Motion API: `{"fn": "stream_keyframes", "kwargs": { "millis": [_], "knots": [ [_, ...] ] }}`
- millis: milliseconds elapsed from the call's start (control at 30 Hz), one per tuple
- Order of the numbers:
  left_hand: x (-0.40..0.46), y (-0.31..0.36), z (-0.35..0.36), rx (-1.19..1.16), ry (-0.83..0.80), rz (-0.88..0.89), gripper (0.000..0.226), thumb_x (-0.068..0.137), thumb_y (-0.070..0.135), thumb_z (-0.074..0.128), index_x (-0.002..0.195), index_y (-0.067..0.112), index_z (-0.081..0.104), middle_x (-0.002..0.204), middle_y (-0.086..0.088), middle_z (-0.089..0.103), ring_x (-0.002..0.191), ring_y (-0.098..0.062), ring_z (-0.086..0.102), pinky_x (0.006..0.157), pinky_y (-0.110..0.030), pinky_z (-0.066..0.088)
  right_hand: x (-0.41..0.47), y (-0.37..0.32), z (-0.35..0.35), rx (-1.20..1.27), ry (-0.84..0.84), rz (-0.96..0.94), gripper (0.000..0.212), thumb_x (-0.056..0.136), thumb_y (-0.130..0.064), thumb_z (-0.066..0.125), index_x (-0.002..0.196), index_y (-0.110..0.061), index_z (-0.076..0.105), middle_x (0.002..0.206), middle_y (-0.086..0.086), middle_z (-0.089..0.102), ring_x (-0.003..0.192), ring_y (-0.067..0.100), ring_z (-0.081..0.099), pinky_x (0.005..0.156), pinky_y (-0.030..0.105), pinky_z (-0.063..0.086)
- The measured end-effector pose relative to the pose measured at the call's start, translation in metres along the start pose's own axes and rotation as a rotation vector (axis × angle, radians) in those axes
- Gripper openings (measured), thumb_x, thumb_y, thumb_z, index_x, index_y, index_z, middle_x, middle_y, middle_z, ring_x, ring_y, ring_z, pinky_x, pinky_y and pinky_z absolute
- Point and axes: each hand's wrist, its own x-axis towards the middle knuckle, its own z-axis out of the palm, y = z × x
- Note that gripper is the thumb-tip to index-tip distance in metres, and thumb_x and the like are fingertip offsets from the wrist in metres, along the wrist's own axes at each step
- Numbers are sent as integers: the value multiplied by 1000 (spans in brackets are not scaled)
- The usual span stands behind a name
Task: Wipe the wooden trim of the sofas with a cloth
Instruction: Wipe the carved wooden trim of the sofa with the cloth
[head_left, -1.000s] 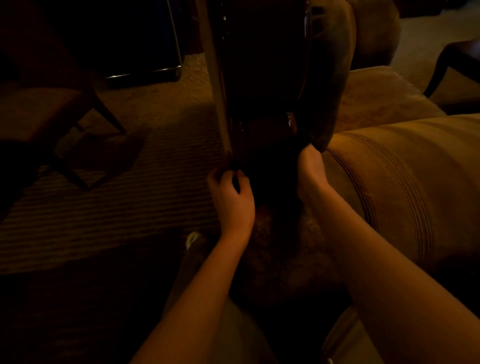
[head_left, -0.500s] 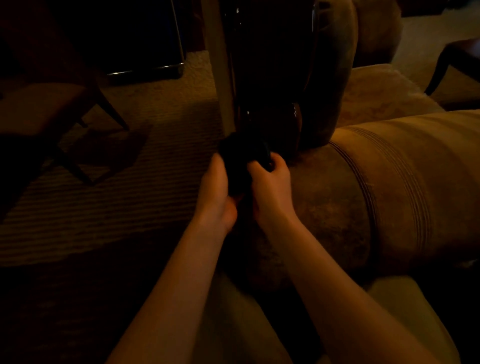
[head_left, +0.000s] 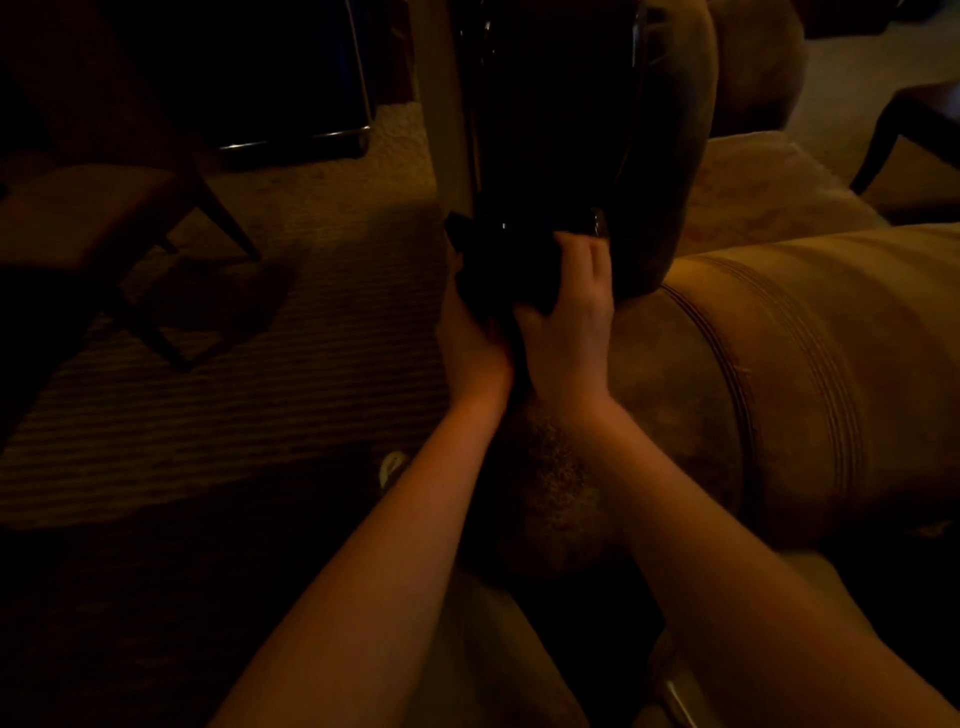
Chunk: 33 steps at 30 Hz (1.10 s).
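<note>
Your left hand (head_left: 470, 338) and right hand (head_left: 569, 322) both grip the dark cloth (head_left: 498, 270). You're bunching it against the base of the wooden trim (head_left: 545, 130), likely for firmer rubbing.

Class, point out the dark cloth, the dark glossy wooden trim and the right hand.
dark cloth (head_left: 498, 270), head view, its bunched middle.
dark glossy wooden trim (head_left: 550, 130), head view, its polished face.
right hand (head_left: 569, 325), head view, its back.
</note>
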Motion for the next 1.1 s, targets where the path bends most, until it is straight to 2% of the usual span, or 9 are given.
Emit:
{"fn": "stream_keyframes", "kwargs": {
  "millis": [167, 233, 367, 500, 600, 767, 867, 1033, 1100],
  "knots": [
    [-14, -25, -13, 373, -262, -131, 23, 98, 20, 43, 118, 18, 55, 103, 0, 60, 99, -22, 59, 59, -16, 36, -39, 17, -1, 16, -180, 447, 40, 84, -3, 60, 121, -10, 45, 113, 0, 44, 99, 7, 47, 77, 11, 41],
    [-2, -6, -20, 498, -306, -134, 27, 95, 12, 47, 118, 9, 59, 111, -11, 63, 103, -31, 59, 69, -25, 42, -23, 17, -7, 61, -220, 589, 35, 85, -9, 59, 117, -10, 46, 110, 3, 49, 89, 10, 51, 66, 13, 42],
    [1, 42, -27, 181, -305, -339, 14, 92, 23, 55, 101, 12, 59, 94, -9, 64, 84, -25, 62, 74, -34, 49, 13, 2, -25, 396, -234, 883, 38, 87, -25, 57, 121, -8, 48, 102, 8, 59, 82, 19, 61, 60, 28, 51],
    [-8, 95, -17, -140, -326, -261, 28, 96, 29, 51, 111, 8, 60, 90, -5, 65, 77, -17, 63, 59, -25, 50, 36, -40, -55, 601, 31, 710, 33, 89, -31, 52, 117, -15, 47, 101, 7, 60, 84, 21, 61, 67, 32, 51],
    [-7, 133, -7, -238, -237, -83, 26, 96, 27, 50, 117, 13, 58, 103, -7, 65, 88, -19, 64, 73, -32, 52, 50, -71, -75, 652, 114, 523, 34, 91, -29, 49, 123, -17, 45, 106, 4, 61, 91, 18, 61, 76, 33, 51],
    [8, 155, -8, 97, -146, 445, 30, 96, 14, 44, 123, 9, 57, 124, -8, 53, 105, -8, 51, 96, -20, 43, 69, -90, -76, 516, 163, 364, 54, 87, -30, 48, 138, -16, 36, 122, 1, 55, 109, 13, 56, 94, 40, 49],
    [21, 154, -9, 504, -110, 588, 43, 92, 7, 43, 134, 12, 50, 139, -10, 42, 128, -25, 36, 108, -33, 32, 75, -86, -64, 451, 160, 391, 56, 86, -28, 47, 139, -14, 34, 126, 5, 51, 113, 16, 53, 95, 37, 49],
    [47, 162, -7, 494, 89, 737, 34, 82, 16, 45, 110, 10, 63, 117, -16, 52, 108, -32, 50, 89, -41, 45, 95, -83, -40, 362, 198, 342, 37, 97, -13, 42, 133, -9, 40, 128, 3, 46, 109, 7, 47, 88, 6, 38],
    [59, 173, 6, 402, 88, 772, 35, 78, 18, 43, 103, 7, 63, 110, -15, 54, 102, -29, 52, 86, -38, 45, 117, -76, -39, 327, 220, 395, 34, 99, -13, 37, 132, -9, 40, 122, 1, 47, 104, 8, 48, 82, 6, 40]
  ]
}}
